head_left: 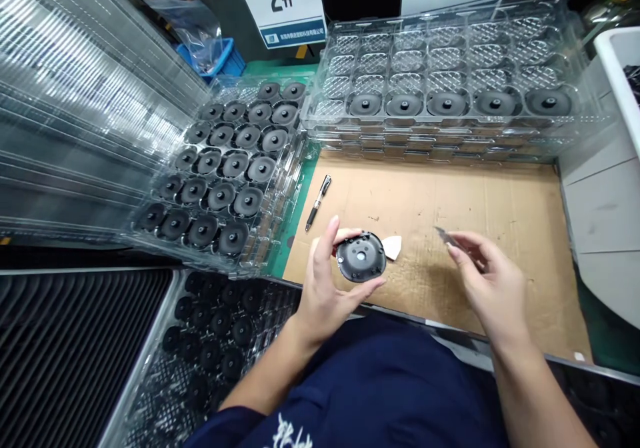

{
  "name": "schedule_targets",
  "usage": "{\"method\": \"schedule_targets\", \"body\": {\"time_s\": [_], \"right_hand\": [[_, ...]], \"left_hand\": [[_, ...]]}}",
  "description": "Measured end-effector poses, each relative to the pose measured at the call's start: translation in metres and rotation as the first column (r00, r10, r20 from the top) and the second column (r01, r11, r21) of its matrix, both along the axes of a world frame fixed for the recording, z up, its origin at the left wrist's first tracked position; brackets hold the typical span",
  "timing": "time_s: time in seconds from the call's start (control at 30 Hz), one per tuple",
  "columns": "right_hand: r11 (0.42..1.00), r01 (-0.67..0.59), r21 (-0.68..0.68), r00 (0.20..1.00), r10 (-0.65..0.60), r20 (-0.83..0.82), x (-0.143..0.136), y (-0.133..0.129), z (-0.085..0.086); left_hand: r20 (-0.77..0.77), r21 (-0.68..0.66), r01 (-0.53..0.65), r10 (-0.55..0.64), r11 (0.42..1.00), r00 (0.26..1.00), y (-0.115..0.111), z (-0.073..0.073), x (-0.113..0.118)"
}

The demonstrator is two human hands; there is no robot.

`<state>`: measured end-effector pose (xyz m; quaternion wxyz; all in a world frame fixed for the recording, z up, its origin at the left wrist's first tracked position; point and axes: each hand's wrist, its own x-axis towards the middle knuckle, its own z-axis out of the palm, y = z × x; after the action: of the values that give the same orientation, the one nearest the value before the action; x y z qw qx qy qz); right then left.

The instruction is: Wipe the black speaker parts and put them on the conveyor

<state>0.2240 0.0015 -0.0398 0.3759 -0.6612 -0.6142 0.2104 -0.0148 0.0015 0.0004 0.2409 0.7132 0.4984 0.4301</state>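
My left hand (325, 281) grips a round black plastic part (361, 257) by its edges, thumb below and fingers above, with its hollow ribbed side and pale centre hole facing up. Over the right half of the cardboard sheet (480, 195), my right hand (487, 275) is closed around a slim dark knife (463, 247), its pointed tip directed left and away from me. A gap separates the tip from the black part. Just right of that part lies a small white piece (393, 247).
A pen (319, 203) lies at the cardboard's left. Clear trays with black parts stand at the left (220, 195) and back (450, 128). A white bin (615, 68) is at the right edge, a blue basket (225, 61) at the back left. More trays (210, 341) sit below the table edge.
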Motion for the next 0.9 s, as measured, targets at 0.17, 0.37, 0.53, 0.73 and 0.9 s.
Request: {"method": "schedule_targets", "body": {"time_s": [0.17,0.37,0.53,0.73,0.9], "right_hand": [[0.940,-0.327,0.093,0.943,0.331,-0.028,-0.044,-0.011,0.069],[0.917,-0.384,0.110,0.923,0.385,0.010,-0.058,-0.010,0.081],[0.918,-0.386,0.093,0.922,0.385,0.022,-0.059,-0.012,0.079],[0.920,-0.384,0.082,0.923,0.382,0.043,-0.058,-0.013,0.080],[0.918,-0.387,0.089,0.922,0.385,0.034,-0.059,-0.013,0.079]], "left_hand": [[-0.067,0.103,-0.187,0.194,0.977,0.979,-0.002,0.002,-0.002],[-0.091,0.187,-0.210,0.230,0.960,0.969,-0.003,0.006,-0.003],[-0.116,0.221,-0.219,0.249,0.950,0.962,-0.002,0.006,-0.004],[-0.133,0.239,-0.225,0.261,0.945,0.956,-0.002,0.005,-0.004],[-0.131,0.235,-0.221,0.256,0.947,0.958,-0.002,0.007,-0.003]]}}
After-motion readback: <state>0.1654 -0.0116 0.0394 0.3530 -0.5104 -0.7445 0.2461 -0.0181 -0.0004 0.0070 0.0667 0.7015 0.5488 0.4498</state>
